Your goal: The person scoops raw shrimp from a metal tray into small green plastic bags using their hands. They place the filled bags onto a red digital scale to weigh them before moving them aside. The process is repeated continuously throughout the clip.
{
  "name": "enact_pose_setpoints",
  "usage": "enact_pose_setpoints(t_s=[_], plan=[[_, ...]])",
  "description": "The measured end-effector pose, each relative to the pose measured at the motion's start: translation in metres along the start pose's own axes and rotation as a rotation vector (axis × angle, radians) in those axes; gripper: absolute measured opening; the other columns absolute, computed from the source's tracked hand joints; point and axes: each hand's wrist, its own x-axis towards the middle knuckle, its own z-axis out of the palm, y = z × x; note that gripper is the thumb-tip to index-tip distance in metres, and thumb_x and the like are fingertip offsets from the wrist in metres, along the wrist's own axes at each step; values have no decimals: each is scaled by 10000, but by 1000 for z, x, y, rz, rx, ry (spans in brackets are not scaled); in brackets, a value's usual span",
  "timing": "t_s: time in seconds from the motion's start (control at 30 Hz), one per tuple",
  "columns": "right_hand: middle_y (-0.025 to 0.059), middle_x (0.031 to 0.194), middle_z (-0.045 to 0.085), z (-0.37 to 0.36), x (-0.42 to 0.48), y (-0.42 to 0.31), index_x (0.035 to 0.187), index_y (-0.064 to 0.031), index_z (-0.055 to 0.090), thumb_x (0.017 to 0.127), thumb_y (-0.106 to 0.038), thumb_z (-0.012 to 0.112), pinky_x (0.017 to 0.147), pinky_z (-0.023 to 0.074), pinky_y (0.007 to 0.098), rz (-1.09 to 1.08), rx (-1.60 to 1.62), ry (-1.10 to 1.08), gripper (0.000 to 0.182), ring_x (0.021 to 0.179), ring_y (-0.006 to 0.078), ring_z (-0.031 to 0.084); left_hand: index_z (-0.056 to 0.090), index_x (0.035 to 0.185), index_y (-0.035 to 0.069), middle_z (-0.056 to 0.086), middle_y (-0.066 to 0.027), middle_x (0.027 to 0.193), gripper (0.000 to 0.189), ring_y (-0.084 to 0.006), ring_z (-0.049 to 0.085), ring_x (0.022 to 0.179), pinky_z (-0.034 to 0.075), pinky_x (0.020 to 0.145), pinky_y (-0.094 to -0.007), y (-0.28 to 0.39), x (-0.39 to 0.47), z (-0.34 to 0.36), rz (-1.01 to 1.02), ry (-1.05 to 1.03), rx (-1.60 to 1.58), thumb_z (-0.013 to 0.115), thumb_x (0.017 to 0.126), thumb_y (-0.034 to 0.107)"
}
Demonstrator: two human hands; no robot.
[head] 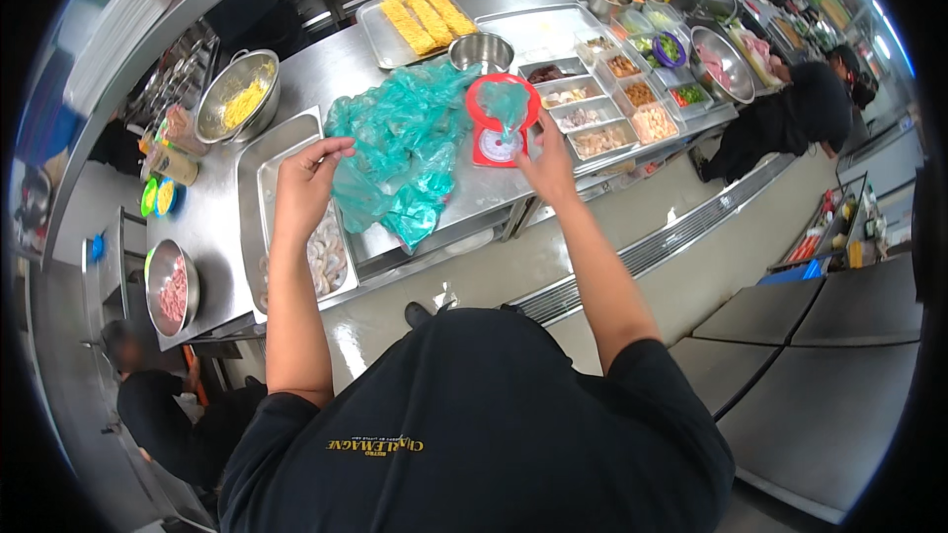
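On the steel worktable stands a red dial kitchen scale [500, 146] with a crumpled teal plastic bag [511, 105] in its pan. My right hand [546, 163] is at the scale's right side, fingers apart, near its base and pan. My left hand [305, 178] is raised above the rim of a long steel tray [252, 163] that holds peeled shrimp [326, 255]; its thumb and fingertips are pinched close together, and whether anything thin is between them cannot be told. Between my hands lies a heap of teal plastic bags [400, 133]. A steel pot [481, 52] stands behind the scale.
Steel and plastic containers of chopped food [601, 139] line the right. A tray of skewered yellow food [385, 52] stands behind. Left are a colander with yellow shreds [266, 122] and a bowl of raw meat [189, 311]. People in black are at right [785, 118] and lower left [167, 414].
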Motion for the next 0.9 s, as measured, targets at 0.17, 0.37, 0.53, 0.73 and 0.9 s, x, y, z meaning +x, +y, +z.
enact_pose_setpoints(t_s=[0.17, 0.37, 0.53, 0.73, 0.9], plan=[[260, 1151, 782, 29, 112, 24, 1532, -124, 584, 915, -63, 687, 931, 589, 508, -25, -278, -202, 628, 1052, 478, 750, 828, 1217, 4, 841, -85, 1113, 244, -122, 737, 1035, 553, 934, -274, 26, -38, -45, 28, 79, -39, 636, 1067, 8], [291, 1130, 770, 58, 174, -30, 1224, -30, 765, 931, -2, 543, 966, 563, 520, -261, -144, -244, 368, 1104, 489, 729, 828, 1175, -19, 828, -89, 1144, 238, -125, 732, 1025, 534, 881, -250, 1, -120, -115, -27, 279, -138, 628, 1047, -39], [165, 998, 786, 57, 151, -145, 1229, 0, 739, 959, -15, 532, 826, 567, 382, -108, 294, -360, 340, 912, 246, 736, 831, 1174, -10, 826, -80, 1120, 263, -112, 705, 951, 514, 815, -247, -6, -171, -150, -137, 324, -58, 616, 1030, -58], [84, 872, 719, 190, 87, -168, 1112, 19, 735, 975, -78, 535, 698, 529, 344, 150, 418, -622, 260, 755, 168, 662, 834, 1180, -4, 826, -99, 1099, 280, -132, 713, 947, 525, 834, -264, -39, -190, -167, -186, 350, -10, 611, 1021, -60], [100, 1053, 769, 273, 60, -194, 1168, -25, 728, 1101, -190, 536, 738, 567, 335, 483, 564, -792, 262, 803, 176, 705, 832, 1188, -9, 819, -80, 1067, 261, -113, 694, 948, 523, 854, -259, -47, -170, -171, -149, 372, 37, 626, 1032, -45]])
